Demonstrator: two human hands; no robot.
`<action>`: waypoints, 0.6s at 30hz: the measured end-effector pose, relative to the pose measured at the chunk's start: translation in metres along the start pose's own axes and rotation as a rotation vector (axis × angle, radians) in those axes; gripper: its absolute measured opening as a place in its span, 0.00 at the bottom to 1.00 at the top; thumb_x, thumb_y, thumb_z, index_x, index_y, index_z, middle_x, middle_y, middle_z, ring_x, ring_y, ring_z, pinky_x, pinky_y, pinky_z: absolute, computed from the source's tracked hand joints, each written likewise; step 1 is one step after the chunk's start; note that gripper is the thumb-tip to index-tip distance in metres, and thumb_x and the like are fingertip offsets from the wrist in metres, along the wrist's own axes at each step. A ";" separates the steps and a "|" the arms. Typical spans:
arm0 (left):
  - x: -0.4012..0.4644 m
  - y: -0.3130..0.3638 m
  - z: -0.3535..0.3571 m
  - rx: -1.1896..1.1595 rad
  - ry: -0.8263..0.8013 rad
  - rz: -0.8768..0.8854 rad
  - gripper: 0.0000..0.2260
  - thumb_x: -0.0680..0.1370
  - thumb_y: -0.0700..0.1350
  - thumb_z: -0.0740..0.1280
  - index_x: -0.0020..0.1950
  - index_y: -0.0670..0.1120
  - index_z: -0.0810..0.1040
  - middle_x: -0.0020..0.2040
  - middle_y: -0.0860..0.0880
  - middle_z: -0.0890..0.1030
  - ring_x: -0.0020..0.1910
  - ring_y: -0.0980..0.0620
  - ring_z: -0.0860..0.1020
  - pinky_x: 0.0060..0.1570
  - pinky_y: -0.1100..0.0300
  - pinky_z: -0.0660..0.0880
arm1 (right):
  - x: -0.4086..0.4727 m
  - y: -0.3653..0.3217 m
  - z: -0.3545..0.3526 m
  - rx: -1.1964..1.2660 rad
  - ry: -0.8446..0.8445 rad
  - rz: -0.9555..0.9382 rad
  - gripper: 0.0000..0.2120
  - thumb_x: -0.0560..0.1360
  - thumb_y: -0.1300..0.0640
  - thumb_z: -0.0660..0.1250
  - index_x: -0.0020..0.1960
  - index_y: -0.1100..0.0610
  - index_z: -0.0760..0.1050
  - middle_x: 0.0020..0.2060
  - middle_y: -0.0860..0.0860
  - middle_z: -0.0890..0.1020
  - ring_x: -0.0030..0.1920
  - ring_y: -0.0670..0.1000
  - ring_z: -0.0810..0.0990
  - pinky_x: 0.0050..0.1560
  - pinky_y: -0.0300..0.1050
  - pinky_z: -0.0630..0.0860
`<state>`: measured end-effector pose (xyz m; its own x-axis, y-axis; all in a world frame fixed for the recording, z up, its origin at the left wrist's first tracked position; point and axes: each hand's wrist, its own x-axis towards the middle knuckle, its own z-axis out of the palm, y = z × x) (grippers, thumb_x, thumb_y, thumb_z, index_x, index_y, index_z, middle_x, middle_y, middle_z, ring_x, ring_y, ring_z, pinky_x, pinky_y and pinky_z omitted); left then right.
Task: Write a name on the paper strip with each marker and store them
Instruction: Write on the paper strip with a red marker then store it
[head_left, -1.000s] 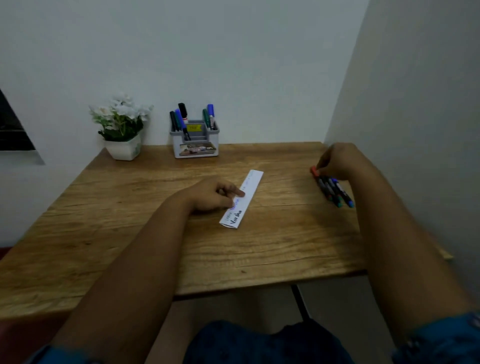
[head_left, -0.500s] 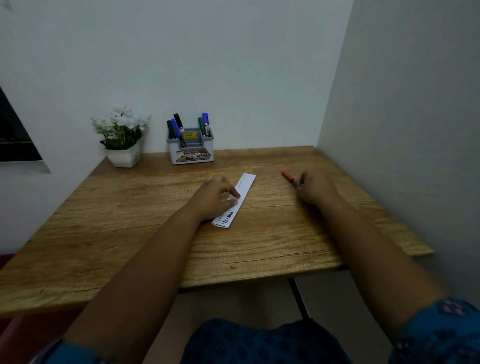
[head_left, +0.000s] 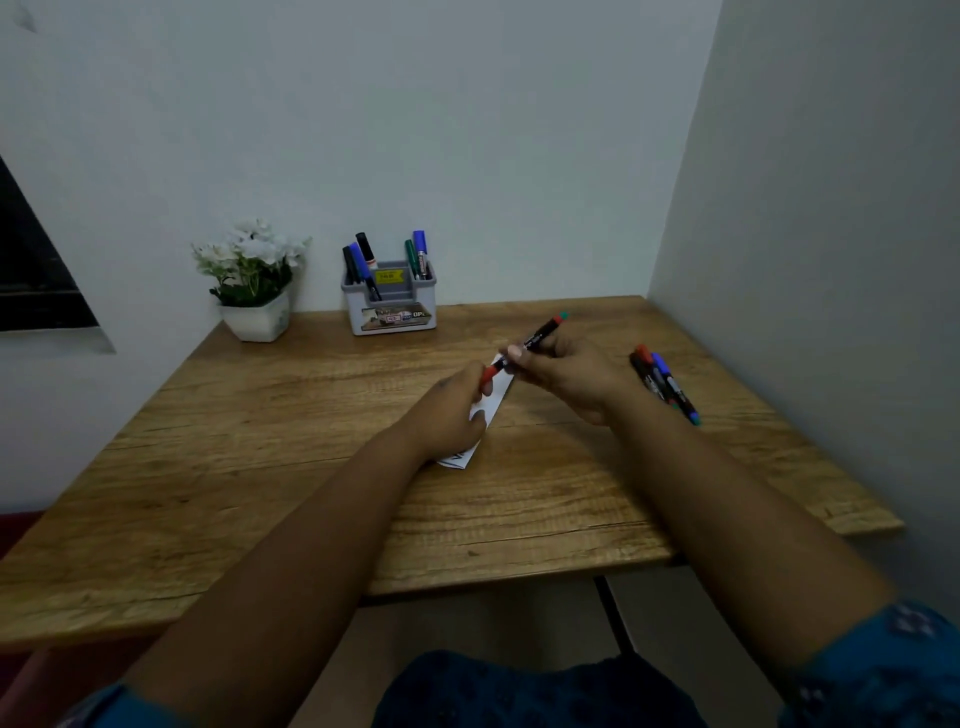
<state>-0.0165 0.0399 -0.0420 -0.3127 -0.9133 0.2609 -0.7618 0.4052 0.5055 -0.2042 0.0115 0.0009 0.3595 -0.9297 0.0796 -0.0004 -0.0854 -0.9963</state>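
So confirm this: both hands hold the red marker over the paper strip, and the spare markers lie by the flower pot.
Wrong on one point. The head view shows the spare markers lying at the table's right side, near the wall, far from the flower pot. The rest stands.

Both forearms reach forward and converge mid-frame, the left hand (head_left: 451, 415) curled with fingertips pinched, the right hand (head_left: 566, 374) closed just beside it, seemingly gripping between thumb and fingers.
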 end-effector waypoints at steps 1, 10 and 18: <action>0.000 0.000 0.000 0.003 -0.021 -0.015 0.10 0.75 0.38 0.64 0.51 0.49 0.66 0.46 0.47 0.76 0.45 0.46 0.75 0.45 0.50 0.73 | 0.003 0.007 0.004 -0.056 -0.018 -0.011 0.13 0.79 0.61 0.65 0.60 0.69 0.75 0.49 0.58 0.83 0.47 0.48 0.83 0.50 0.38 0.80; 0.003 -0.004 -0.002 0.045 -0.147 -0.125 0.06 0.79 0.43 0.62 0.51 0.49 0.66 0.46 0.49 0.75 0.45 0.47 0.74 0.44 0.52 0.71 | 0.023 0.008 -0.006 -0.005 0.353 -0.014 0.13 0.84 0.49 0.54 0.55 0.59 0.68 0.43 0.56 0.84 0.39 0.50 0.83 0.37 0.39 0.79; -0.003 -0.022 -0.034 -0.332 -0.197 -0.196 0.17 0.72 0.42 0.75 0.47 0.56 0.69 0.53 0.61 0.81 0.50 0.56 0.75 0.50 0.62 0.72 | 0.011 0.023 0.007 -0.036 -0.063 0.021 0.15 0.73 0.69 0.70 0.57 0.63 0.71 0.41 0.58 0.83 0.39 0.52 0.83 0.44 0.44 0.82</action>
<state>0.0202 0.0355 -0.0263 -0.3072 -0.9516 -0.0119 -0.6038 0.1852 0.7754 -0.1937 0.0021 -0.0210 0.4174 -0.9070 0.0559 -0.0417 -0.0805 -0.9959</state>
